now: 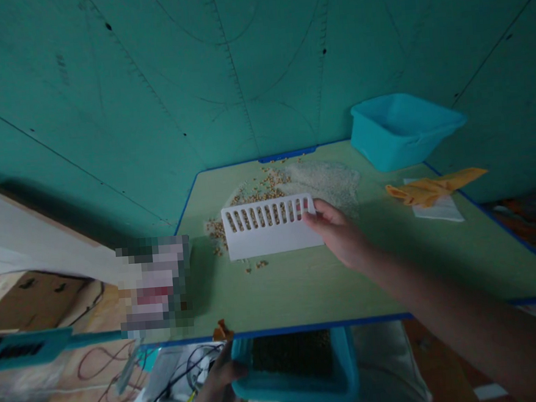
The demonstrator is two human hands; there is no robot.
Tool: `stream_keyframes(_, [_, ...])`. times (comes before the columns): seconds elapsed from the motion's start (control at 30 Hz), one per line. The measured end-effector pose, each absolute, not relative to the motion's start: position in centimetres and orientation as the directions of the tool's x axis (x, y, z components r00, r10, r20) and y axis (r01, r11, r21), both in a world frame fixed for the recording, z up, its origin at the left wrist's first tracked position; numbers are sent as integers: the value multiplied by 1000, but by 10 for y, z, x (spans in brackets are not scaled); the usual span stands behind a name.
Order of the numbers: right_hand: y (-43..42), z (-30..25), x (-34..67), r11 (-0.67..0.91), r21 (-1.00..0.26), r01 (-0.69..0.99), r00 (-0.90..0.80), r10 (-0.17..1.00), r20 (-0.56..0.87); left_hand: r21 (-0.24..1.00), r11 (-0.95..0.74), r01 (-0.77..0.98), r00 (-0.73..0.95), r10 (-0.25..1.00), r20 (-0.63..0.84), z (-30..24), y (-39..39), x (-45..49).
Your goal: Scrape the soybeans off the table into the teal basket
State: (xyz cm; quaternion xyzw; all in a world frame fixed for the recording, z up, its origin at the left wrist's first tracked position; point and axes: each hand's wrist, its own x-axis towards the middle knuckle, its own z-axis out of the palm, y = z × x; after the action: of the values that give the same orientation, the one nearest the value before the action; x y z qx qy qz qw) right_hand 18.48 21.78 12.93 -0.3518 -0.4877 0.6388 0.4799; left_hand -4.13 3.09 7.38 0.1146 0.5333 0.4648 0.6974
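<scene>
My right hand (pixel 339 233) grips the right end of a white slotted scraper (pixel 270 228) that stands on the light green table (pixel 301 284). Behind the scraper lie brown beans (pixel 260 192) and a patch of white rice grains (pixel 326 181); a few loose beans sit in front of it. My left hand (pixel 216 382) holds the left rim of a teal tray (pixel 298 367) below the table's near edge. The tray holds dark grains.
An empty teal tub (pixel 401 130) stands at the table's far right corner. A yellow cloth (pixel 432 188) lies on a white paper (pixel 438 208) near the right edge. Cables (pixel 170 379) and clutter lie on the floor at the lower left. Teal wall panels rise behind.
</scene>
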Motion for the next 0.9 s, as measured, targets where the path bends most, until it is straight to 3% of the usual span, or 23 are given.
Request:
stream_keyframes(0.2, [214,127,182,-29,-986,-161,-326,945,26,676,522,-521,-5,790,-613,72,29,-43])
stream_keyframes(0.9, [215,127,184,-3,-980,-197,-295,954,57,699,497,-514,-80,784,-616,67,23,-46])
